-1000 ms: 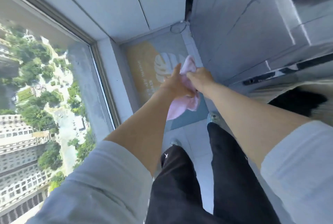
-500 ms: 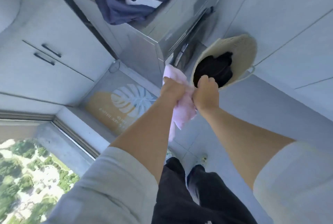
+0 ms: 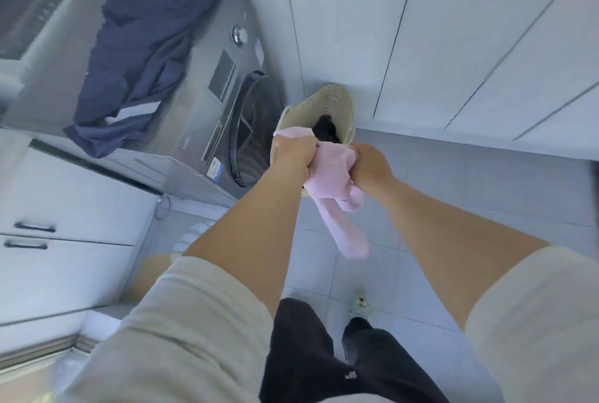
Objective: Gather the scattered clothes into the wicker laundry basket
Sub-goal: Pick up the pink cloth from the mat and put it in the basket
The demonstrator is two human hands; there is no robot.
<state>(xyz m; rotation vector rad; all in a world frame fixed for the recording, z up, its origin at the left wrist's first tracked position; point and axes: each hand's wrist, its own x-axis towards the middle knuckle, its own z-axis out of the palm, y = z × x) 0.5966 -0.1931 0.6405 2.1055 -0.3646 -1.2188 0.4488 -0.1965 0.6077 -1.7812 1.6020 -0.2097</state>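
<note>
Pink garment (image 3: 330, 172) held in the air directly in front of the wicker laundry basket (image 3: 327, 104), its top edge overlapping the basket's near rim in this view; a long strip of it hangs down toward the tiled floor (image 3: 486, 195). Left hand (image 3: 296, 151) grips one bunched end, fingers curled tight round the cloth; right hand (image 3: 369, 167) grips the other end the same way, the two hands near each other with fabric stretched between. Basket stands on the floor against the white cabinet fronts (image 3: 453, 46) and already contains a dark garment (image 3: 325, 130). Just left of the basket: grey front-loading washing machine (image 3: 227, 104), round door facing the basket. Labels and stickers on the washer front are visible but too blurred to read; no brand legible. A navy garment (image 3: 139, 55) with a pale stripe lies draped across the washer top. Further left of the basket: white drawers with dark handles (image 3: 34, 227).
</note>
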